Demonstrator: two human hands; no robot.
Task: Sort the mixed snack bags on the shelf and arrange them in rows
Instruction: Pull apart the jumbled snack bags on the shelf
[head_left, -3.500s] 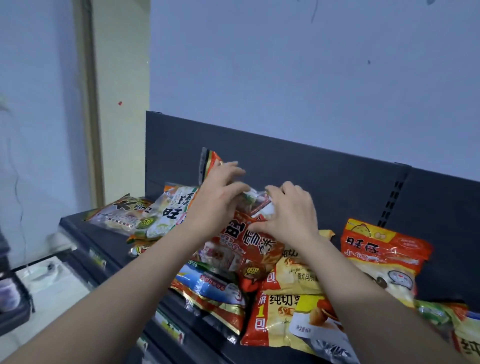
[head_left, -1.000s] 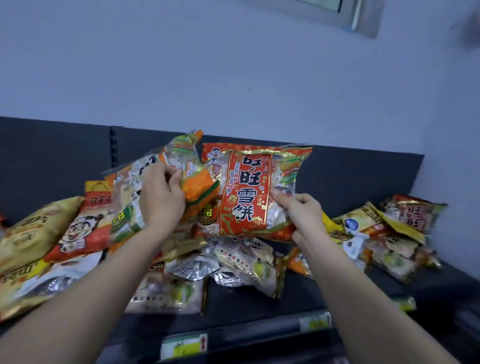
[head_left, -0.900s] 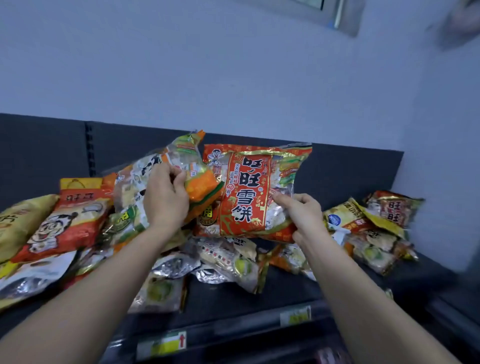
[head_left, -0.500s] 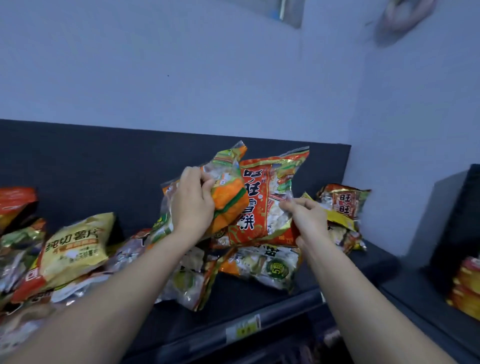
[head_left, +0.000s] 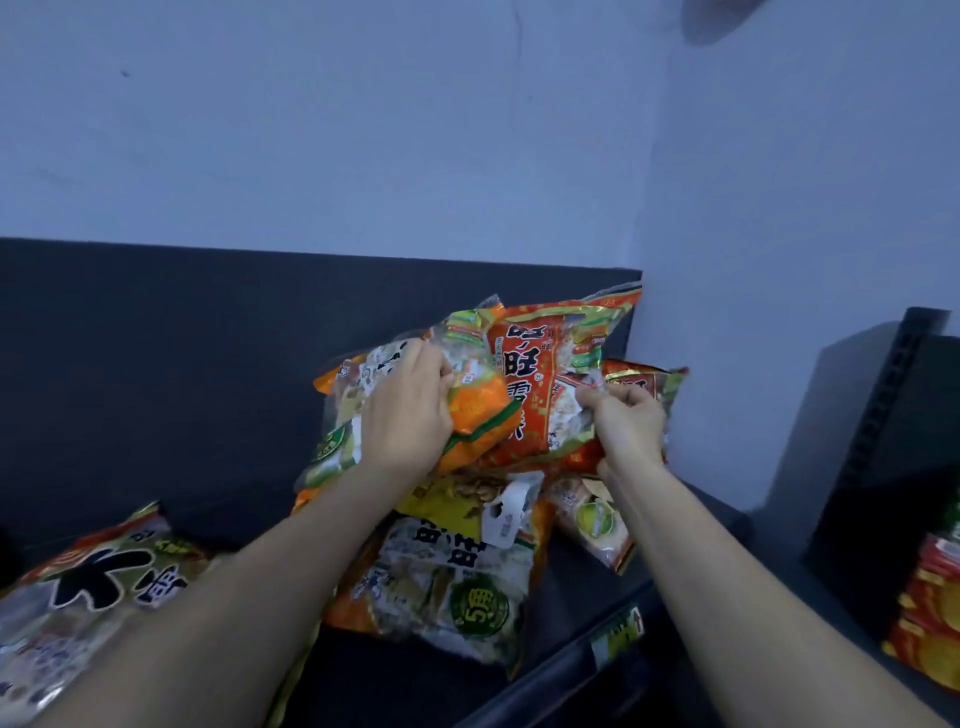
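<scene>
My left hand (head_left: 410, 410) grips an orange-and-green snack bag (head_left: 467, 410) held above the dark shelf (head_left: 571, 623). My right hand (head_left: 623, 423) pinches the lower right edge of a red rice-cracker bag (head_left: 545, 384), which stands upright just behind the orange one. Both bags hover over a pile at the shelf's right end: a yellow bag (head_left: 457, 499), an orange-edged bag with a green round label (head_left: 447, 587), and a clear bag with a green item (head_left: 597, 519). Another red bag (head_left: 660, 384) leans at the shelf's far right corner, partly hidden by my right hand.
A dark back panel (head_left: 182, 364) rises behind the shelf. A large bag with black characters (head_left: 93, 587) lies at the left. Price tags (head_left: 618, 631) sit on the front rail. A second dark shelf unit (head_left: 883, 441) with red-yellow bags (head_left: 930, 613) stands at the right.
Both hands have carried the two bags rightward along the shelf to its right end. The view has swung right, and the left-hand bags have slid out of sight.
</scene>
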